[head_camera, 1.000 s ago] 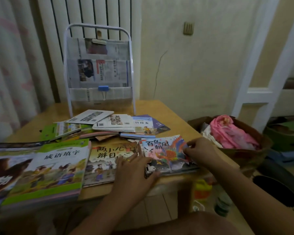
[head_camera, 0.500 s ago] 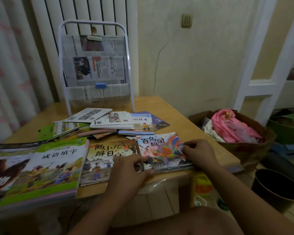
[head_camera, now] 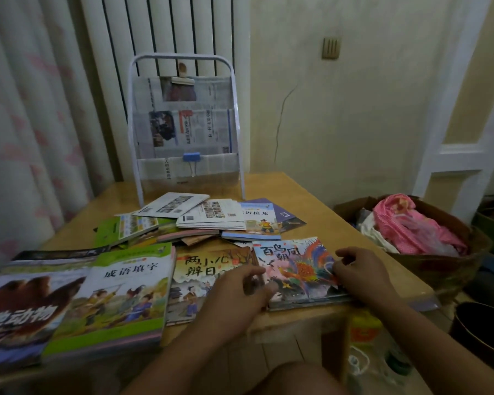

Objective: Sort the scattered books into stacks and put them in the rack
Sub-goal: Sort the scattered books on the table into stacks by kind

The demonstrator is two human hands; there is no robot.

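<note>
While both hands bracket the phoenix book at the desk front edge, left hand lies flat, grip released; right hand pinches its right edge. Rack stands behind.

Both hands on phoenix-cover book stack at table's near right edge: left hand at its left side, right hand pinching right edge. Newspaper-lined rack far, w/ scattered books in front.
</note>
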